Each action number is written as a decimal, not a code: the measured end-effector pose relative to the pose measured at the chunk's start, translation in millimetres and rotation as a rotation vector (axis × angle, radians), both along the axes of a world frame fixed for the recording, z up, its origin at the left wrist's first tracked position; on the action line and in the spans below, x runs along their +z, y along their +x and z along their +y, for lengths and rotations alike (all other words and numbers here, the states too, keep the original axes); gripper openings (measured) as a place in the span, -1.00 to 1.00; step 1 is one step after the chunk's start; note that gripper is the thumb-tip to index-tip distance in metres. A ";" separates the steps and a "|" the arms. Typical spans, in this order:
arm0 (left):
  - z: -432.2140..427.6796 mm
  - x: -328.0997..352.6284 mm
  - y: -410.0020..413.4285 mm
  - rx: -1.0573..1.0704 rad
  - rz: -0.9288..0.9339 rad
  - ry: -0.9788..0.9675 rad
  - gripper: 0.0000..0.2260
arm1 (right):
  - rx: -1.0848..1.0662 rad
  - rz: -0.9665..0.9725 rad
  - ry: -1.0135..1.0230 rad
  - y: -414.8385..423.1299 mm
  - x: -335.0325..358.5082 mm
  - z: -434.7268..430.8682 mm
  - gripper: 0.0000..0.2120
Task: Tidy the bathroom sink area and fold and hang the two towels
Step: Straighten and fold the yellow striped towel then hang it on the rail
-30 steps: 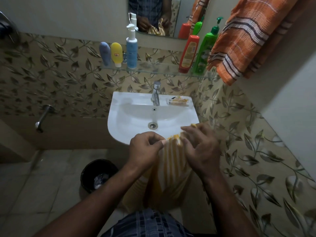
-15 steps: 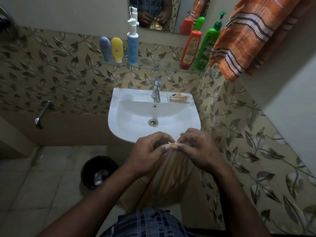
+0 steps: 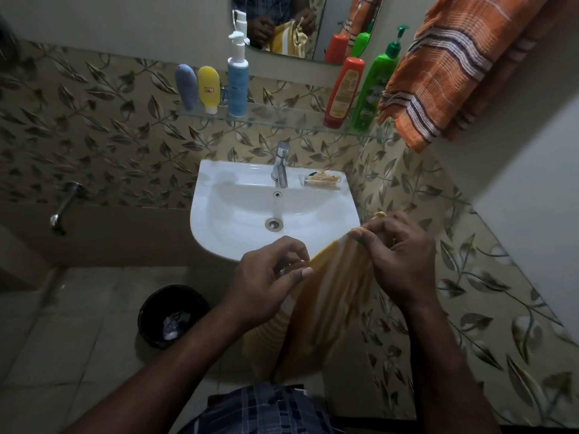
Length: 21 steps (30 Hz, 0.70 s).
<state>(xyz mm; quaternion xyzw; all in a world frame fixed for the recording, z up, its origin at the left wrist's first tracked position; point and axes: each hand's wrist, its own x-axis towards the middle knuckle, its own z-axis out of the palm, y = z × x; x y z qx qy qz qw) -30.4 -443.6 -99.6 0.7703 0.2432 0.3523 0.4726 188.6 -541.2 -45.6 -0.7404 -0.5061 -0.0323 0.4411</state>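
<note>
Hanging just in front of the sink's (image 3: 219, 214) front rim, the yellow striped towel (image 3: 332, 302) drapes down from its top edge, which is stretched between both hands. The cloth is blurred lower down.

Left hand (image 3: 266, 277): thumb and curled fingers pinch the left end of the edge, below the sink rim.

Right hand (image 3: 398, 255): curled fingers pinch the right end, higher up, beside the sink's right front corner.

Orange striped towel (image 3: 454, 67): hangs on the wall above and right of the sink, just beside the green bottle (image 3: 372, 89) and red bottle (image 3: 343, 89) on the glass shelf (image 3: 282, 120) above the sink.

Black bin (image 3: 150, 321): on the floor, below and left of the sink.
</note>
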 end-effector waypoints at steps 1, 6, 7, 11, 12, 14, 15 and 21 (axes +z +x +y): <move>-0.3 0.1 0.3 0.022 0.000 0.033 -0.88 | -0.004 -0.005 0.005 0.3 0.5 -0.1 -0.88; -0.5 -0.8 2.1 0.084 0.042 0.177 -0.87 | -0.010 -0.009 0.018 0.8 3.1 -1.8 -0.88; 0.4 -1.0 2.2 0.084 0.046 0.173 -0.89 | -0.007 -0.007 0.020 1.0 3.6 -2.4 -0.88; 2.7 -1.2 1.5 0.044 0.096 0.148 -0.88 | -0.003 -0.026 0.023 1.1 5.2 -2.3 -0.89; 2.4 -1.2 1.1 0.039 0.110 0.135 -0.85 | -0.002 -0.032 0.026 1.0 5.4 -2.1 -0.90; 1.4 -0.7 1.0 0.037 0.114 0.086 -0.83 | -0.002 -0.033 0.035 1.3 5.3 -1.8 -0.90; 1.6 -0.8 1.2 0.048 0.101 0.047 -0.85 | -0.004 -0.029 0.039 1.8 5.2 -1.8 -0.89; 5.8 2.4 1.9 0.247 0.032 -0.183 -0.86 | -0.004 -0.028 0.041 3.6 5.5 -2.0 -0.86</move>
